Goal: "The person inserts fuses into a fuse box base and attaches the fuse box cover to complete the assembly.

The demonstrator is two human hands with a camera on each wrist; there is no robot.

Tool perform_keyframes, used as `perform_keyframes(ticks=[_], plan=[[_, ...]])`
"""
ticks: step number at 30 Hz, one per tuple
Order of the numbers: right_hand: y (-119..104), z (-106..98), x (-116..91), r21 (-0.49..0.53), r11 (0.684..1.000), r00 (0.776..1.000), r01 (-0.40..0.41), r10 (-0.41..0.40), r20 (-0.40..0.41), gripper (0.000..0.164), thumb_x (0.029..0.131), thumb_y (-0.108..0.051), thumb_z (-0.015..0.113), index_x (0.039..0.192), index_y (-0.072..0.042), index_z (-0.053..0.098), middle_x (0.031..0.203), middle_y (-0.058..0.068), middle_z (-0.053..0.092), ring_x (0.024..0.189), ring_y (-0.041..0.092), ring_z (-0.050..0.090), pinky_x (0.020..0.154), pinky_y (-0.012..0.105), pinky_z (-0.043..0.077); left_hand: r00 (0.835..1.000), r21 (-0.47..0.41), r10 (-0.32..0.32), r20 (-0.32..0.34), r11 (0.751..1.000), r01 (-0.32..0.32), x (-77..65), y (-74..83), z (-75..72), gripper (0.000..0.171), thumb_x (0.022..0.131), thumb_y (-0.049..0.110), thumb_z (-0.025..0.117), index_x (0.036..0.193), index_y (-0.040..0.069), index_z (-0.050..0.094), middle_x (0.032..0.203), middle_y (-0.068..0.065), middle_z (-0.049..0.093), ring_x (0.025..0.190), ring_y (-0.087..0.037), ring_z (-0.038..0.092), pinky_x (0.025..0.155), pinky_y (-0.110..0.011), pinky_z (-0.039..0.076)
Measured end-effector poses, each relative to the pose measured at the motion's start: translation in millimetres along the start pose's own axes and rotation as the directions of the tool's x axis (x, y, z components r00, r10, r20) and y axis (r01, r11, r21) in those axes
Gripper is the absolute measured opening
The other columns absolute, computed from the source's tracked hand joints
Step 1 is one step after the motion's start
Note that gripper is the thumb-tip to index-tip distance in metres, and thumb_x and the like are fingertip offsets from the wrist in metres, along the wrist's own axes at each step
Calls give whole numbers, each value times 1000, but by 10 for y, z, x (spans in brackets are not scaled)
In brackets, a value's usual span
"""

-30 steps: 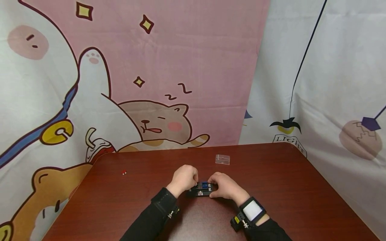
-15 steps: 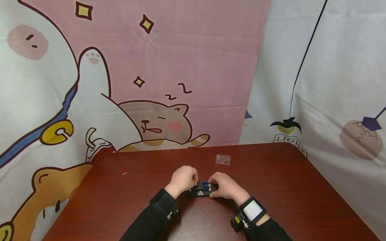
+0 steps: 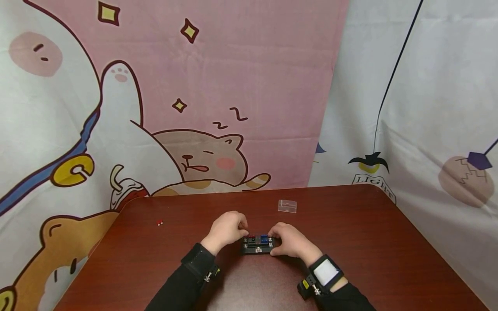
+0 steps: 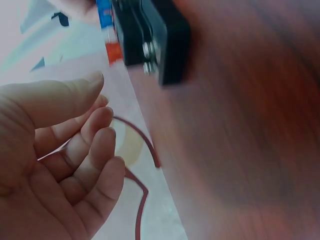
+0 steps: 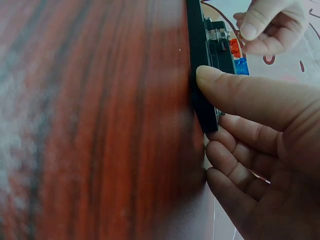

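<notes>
A black fuse block with metal screw terminals lies on the table between both hands. Blue fuses stand in its right part and red fuses in its left part. My right hand grips the block's right end, thumb on the near side and fingers behind. Just off the left end hovers my left hand. Its fingers are loosely bent with the thumb near the index fingertip, and nothing shows between them in the left wrist view.
A clear plastic cover lies on the table behind the block. Far to the left sit tiny red pieces with pale ends. The brown table ends at a printed cloth at the back.
My left hand has drawn back to the left, off the fuse block, uncovering its left end and red fuses. My right hand keeps its grip in the same place.
</notes>
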State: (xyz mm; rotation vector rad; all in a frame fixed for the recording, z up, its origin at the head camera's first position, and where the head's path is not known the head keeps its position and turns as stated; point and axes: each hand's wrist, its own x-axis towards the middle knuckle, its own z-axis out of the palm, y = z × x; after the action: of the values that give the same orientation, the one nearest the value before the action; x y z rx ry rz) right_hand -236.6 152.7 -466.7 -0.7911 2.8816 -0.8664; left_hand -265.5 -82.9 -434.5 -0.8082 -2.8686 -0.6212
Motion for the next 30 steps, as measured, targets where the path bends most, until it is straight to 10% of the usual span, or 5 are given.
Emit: perform_keyframes(ticks=[30], plan=[[-14,13,5,1,1000,1000,-22,22,8,39,73,-18,88,105,-6,68,99,2,61,92,21,58,83,43,50,952,92,-292,-92,950,300,-361,-1108,-550,14,81,11,81,86,6,68,80,-6,61,71,-22,54,66,-42,48]])
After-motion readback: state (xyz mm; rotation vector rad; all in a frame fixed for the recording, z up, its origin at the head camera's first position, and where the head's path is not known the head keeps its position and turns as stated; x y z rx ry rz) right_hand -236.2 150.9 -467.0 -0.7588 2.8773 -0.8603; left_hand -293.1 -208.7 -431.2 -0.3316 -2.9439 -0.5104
